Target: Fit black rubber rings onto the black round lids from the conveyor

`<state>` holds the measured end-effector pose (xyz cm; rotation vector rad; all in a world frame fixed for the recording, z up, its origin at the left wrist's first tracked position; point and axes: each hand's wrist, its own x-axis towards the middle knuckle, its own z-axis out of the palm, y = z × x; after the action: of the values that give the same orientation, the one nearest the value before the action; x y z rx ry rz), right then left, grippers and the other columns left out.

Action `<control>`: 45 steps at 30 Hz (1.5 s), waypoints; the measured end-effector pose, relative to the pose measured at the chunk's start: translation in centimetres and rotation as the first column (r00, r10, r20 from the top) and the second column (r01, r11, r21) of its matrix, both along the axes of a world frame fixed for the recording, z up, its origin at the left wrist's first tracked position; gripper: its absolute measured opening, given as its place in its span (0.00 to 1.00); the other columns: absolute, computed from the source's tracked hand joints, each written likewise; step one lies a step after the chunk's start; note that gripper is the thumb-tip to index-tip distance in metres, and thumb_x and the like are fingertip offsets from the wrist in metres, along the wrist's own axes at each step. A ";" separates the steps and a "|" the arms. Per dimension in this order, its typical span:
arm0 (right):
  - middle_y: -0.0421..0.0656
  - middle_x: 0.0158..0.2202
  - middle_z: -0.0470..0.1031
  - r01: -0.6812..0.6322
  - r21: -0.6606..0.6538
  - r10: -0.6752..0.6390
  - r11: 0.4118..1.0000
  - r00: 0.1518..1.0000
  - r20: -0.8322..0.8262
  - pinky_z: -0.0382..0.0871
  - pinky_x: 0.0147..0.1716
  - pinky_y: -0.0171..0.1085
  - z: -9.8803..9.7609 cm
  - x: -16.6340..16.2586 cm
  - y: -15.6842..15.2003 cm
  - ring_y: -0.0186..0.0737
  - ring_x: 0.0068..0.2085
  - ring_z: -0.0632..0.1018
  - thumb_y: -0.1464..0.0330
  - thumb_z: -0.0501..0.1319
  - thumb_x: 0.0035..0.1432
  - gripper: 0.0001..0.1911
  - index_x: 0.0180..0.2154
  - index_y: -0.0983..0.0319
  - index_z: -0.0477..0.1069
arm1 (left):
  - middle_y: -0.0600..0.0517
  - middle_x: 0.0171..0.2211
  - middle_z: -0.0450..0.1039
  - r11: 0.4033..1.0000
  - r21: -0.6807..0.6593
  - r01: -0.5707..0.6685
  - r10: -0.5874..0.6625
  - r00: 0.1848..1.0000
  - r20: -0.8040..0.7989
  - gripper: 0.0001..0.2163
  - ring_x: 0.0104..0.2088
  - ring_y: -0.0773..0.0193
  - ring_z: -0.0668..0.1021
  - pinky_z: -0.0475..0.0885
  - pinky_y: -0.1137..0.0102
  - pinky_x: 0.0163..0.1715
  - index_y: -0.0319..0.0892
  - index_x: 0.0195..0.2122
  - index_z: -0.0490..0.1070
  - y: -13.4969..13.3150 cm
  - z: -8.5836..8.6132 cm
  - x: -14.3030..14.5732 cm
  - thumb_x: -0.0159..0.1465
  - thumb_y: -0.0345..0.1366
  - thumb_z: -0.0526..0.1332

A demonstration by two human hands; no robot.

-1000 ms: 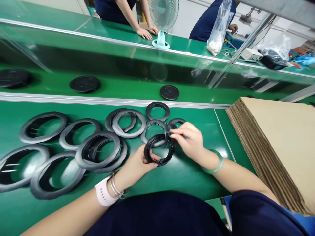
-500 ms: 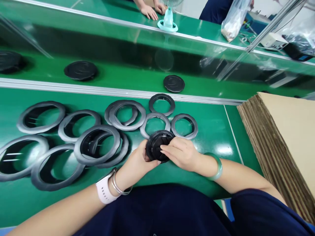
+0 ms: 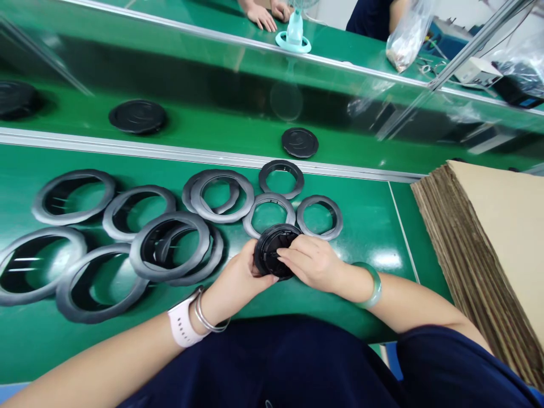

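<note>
A round black plastic part (image 3: 268, 253), seen into its ribbed inner side, is held up over the green table. My left hand (image 3: 241, 273) is closed round its left and lower rim. Closed in a pinch, my right hand (image 3: 313, 262) has its fingertips at the middle of the part; whether a small piece is between them I cannot tell. Just beyond lie a thin grey ring (image 3: 248, 218) and another small grey ring (image 3: 335, 218). Left of my hands, a large grey ring (image 3: 136, 255) leans over another ring.
Several more grey rings (image 3: 39, 214) cover the table's left side. Black round covers (image 3: 300, 142) sit on the green belt behind a metal rail (image 3: 187, 156). Stacked cardboard (image 3: 480, 255) stands at right. Across the partition are a co-worker's hands (image 3: 261, 17) and a small fan (image 3: 294, 39).
The view has shifted slightly. My hands keep the same hold on the black part, which is tipped a little differently, showing more of its inside.
</note>
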<state>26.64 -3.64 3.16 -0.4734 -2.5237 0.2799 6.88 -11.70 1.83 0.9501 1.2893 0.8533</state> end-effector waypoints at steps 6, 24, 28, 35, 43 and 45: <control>0.47 0.32 0.71 0.028 -0.061 -0.027 0.998 1.000 0.014 0.71 0.33 0.40 0.6 -0.2 -0.3 0.42 0.34 0.72 0.72 0.54 0.69 0.10 0.42 0.67 0.74 | 0.51 0.39 0.75 1.000 -0.002 -0.013 0.013 1.000 0.007 0.24 0.41 0.52 0.80 0.78 0.60 0.42 0.44 0.47 0.61 -0.1 0.1 0.2 0.53 0.33 0.71; 0.51 0.40 0.72 -0.008 -0.080 0.008 0.997 1.000 -0.003 0.75 0.39 0.45 0.1 0.0 -0.6 0.45 0.39 0.72 0.75 0.52 0.69 0.19 0.60 0.67 0.62 | 0.51 0.40 0.75 1.000 0.021 -0.009 0.009 1.000 -0.018 0.24 0.41 0.53 0.80 0.77 0.62 0.40 0.43 0.48 0.62 0.0 0.3 0.1 0.52 0.31 0.70; 0.52 0.41 0.71 -0.005 -0.082 0.011 0.997 0.998 0.068 0.74 0.41 0.47 -0.2 0.1 -0.8 0.46 0.41 0.72 0.78 0.51 0.67 0.21 0.61 0.68 0.61 | 0.50 0.40 0.75 0.999 0.040 0.001 0.001 0.998 -0.055 0.24 0.41 0.53 0.80 0.77 0.63 0.39 0.43 0.48 0.62 0.1 0.4 0.1 0.52 0.31 0.70; 0.51 0.41 0.72 -0.006 -0.089 0.009 0.996 0.999 0.031 0.75 0.40 0.46 0.0 0.0 -0.9 0.46 0.40 0.72 0.75 0.51 0.68 0.21 0.61 0.67 0.60 | 0.50 0.37 0.75 0.999 0.039 0.007 -0.004 0.996 -0.092 0.25 0.38 0.54 0.80 0.77 0.64 0.36 0.43 0.48 0.62 0.1 0.5 0.1 0.52 0.34 0.71; 0.54 0.42 0.72 0.052 -0.076 -0.041 0.996 0.989 0.141 0.75 0.43 0.49 0.6 -0.5 -1.3 0.50 0.42 0.72 0.77 0.52 0.65 0.19 0.57 0.71 0.65 | 0.49 0.37 0.76 0.998 0.068 -0.012 0.022 0.988 -0.154 0.26 0.38 0.51 0.80 0.77 0.63 0.36 0.42 0.49 0.65 0.1 0.8 0.2 0.50 0.35 0.72; 0.54 0.41 0.72 0.058 -0.093 -0.047 0.994 0.992 0.113 0.75 0.42 0.48 0.6 -0.5 -1.2 0.49 0.41 0.73 0.76 0.52 0.66 0.18 0.57 0.70 0.66 | 0.49 0.37 0.75 0.998 0.063 -0.015 0.024 0.990 -0.141 0.26 0.38 0.51 0.80 0.77 0.63 0.36 0.42 0.49 0.64 0.0 0.7 0.3 0.50 0.35 0.71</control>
<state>26.10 -4.87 3.77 -0.6075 -2.6094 0.3662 7.15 -11.66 2.50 1.0639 1.4026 0.8571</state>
